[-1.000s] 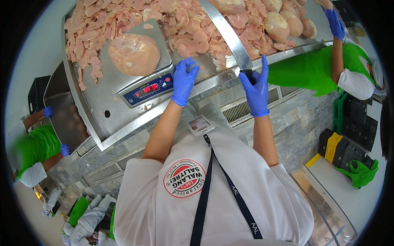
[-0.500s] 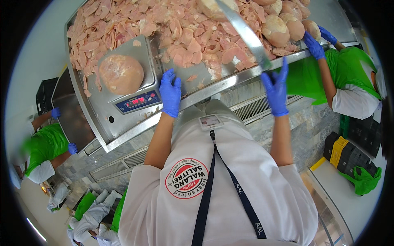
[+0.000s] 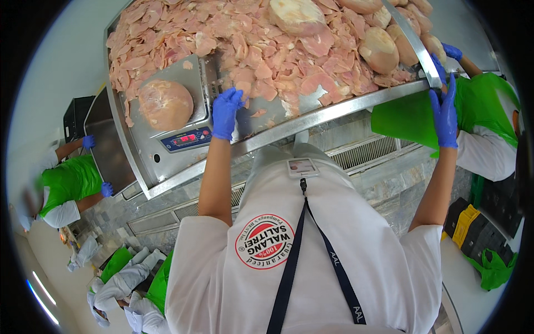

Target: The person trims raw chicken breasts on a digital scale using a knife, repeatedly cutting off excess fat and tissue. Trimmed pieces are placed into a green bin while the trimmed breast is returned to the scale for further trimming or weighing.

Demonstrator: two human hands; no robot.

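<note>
My left hand [image 3: 226, 114], in a blue glove, is beside the right edge of the scale, over the metal table. Its fingers are bunched together; whatever is in them, if anything, is hidden. My right hand [image 3: 445, 116], also blue-gloved, is out at the table's front right edge with a long curved-bladed knife [image 3: 414, 42], blade pointing away. The handle is mostly hidden by the hand, thumb and forefinger showing at its sides. A round ham [image 3: 166, 104] sits on the scale [image 3: 197, 78], which has a lit red display. Thin pink meat slices [image 3: 267, 61] are heaped behind.
Several whole hams [image 3: 379, 50] lie at the back right, and a pale ham [image 3: 297, 15] rests on the slices. A co-worker in a green apron [image 3: 481, 97] stands close at the right, hands near the knife. Another person [image 3: 72, 186] holds a dark bin [image 3: 111, 145] at left.
My right hand has moved right with the knife, toward the co-worker's hands. My left hand's fingers have drawn together beside the scale. The view has shifted a little.
</note>
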